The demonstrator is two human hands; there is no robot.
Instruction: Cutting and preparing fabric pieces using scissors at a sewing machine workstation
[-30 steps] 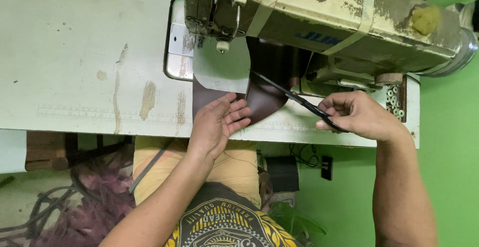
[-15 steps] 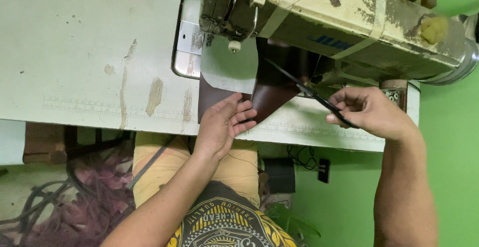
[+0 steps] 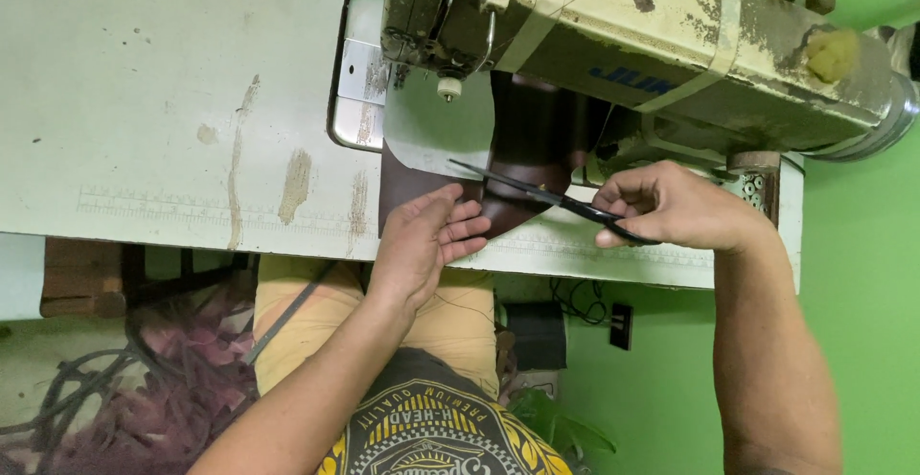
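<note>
While our left hand pinned the brown piece flat, our right hand gripped the black scissors. We judged the blades could nick our fingertips.

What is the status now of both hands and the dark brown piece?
Left hand flat on dark brown leather piece. Right hand holds black scissors, tips over it. Nothing in the way.

A worn cream sewing machine sits on the scuffed white table; below the table lies tangled purple scrap, beside it a green wall.
</note>
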